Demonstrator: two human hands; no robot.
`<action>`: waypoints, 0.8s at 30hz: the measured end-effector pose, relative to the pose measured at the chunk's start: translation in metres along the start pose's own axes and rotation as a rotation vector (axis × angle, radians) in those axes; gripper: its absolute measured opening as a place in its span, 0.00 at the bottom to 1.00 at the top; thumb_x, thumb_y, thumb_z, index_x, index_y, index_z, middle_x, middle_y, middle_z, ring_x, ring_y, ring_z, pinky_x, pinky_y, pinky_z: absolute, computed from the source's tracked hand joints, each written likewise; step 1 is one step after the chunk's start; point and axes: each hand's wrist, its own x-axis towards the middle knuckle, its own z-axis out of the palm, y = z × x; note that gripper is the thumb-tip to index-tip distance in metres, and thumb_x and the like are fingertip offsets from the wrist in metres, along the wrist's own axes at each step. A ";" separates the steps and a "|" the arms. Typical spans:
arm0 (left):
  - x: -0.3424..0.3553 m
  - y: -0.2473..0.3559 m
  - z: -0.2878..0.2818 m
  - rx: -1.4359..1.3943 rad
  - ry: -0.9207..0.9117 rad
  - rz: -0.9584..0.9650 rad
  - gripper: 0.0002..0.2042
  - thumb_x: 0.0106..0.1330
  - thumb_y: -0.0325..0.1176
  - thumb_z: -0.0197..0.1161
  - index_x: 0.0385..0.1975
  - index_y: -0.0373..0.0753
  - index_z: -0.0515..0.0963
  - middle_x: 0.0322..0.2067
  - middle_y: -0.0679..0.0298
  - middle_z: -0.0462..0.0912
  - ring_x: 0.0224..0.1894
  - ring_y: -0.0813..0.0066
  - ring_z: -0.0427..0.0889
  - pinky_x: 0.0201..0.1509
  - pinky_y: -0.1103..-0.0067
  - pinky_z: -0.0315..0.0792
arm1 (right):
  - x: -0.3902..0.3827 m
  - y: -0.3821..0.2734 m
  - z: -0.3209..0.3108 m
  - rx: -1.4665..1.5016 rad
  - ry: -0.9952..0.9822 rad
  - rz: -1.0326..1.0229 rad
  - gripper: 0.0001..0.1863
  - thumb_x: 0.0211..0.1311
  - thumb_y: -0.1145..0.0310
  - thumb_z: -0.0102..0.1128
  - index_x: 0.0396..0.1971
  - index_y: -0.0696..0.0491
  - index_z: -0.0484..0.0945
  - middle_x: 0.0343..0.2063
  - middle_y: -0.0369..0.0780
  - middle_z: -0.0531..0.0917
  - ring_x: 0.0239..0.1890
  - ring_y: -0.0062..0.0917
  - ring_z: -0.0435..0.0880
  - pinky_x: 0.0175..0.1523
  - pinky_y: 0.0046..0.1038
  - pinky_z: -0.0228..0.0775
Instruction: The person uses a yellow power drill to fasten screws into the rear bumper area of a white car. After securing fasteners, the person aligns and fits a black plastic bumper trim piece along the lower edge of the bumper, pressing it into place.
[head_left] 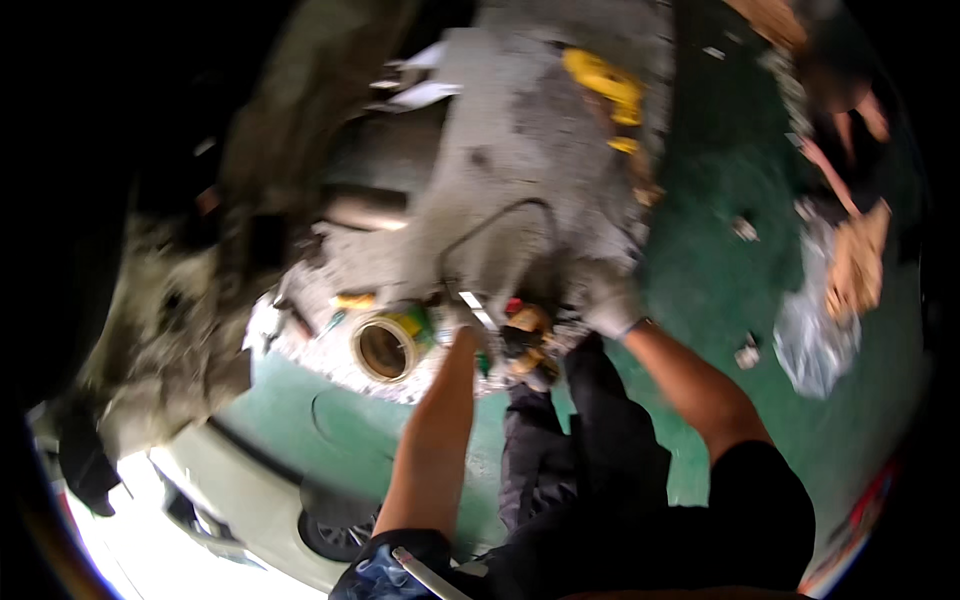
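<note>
Motion smears the picture. My left hand (458, 322) reaches down beside an open round can (383, 350) and a thin pale strip (478, 310); its fingers are too blurred to read. My right hand (605, 298), in a light glove, is at the right edge of a soiled pale mat (500, 150), near a black-and-tan object (530, 335) that I cannot make out clearly. I cannot tell whether it holds anything. A black hose (500, 205) loops across the mat just above both hands. My dark-trousered legs are below them.
A yellow object (605, 80) lies on the mat's far part. Dirty vehicle parts (185, 320) fill the left, with a pale car (280, 530) below. Another person (840, 140) is at the upper right, near a plastic bag (810, 340) and brown paper (855, 260) on the green floor (720, 260).
</note>
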 end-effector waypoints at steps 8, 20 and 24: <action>-0.114 0.044 0.068 1.001 0.292 0.162 0.22 0.70 0.45 0.64 0.61 0.45 0.81 0.51 0.47 0.88 0.53 0.45 0.86 0.57 0.59 0.78 | 0.221 0.217 -0.068 -0.125 0.163 0.922 0.53 0.57 0.30 0.70 0.70 0.59 0.73 0.66 0.55 0.79 0.68 0.49 0.78 0.71 0.41 0.72; -0.398 0.206 -0.008 0.296 0.198 0.516 0.20 0.80 0.38 0.61 0.65 0.36 0.77 0.53 0.62 0.87 0.49 0.71 0.86 0.55 0.73 0.79 | 0.213 0.240 -0.113 1.757 0.398 0.688 0.23 0.75 0.57 0.64 0.64 0.48 0.76 0.42 0.33 0.83 0.31 0.19 0.79 0.29 0.21 0.72; -0.586 0.316 0.017 0.626 0.523 1.146 0.17 0.82 0.36 0.52 0.56 0.29 0.80 0.48 0.52 0.88 0.46 0.65 0.86 0.56 0.71 0.78 | 0.105 0.142 -0.151 1.555 0.279 0.498 0.21 0.78 0.54 0.59 0.62 0.49 0.79 0.39 0.31 0.86 0.29 0.19 0.84 0.31 0.20 0.77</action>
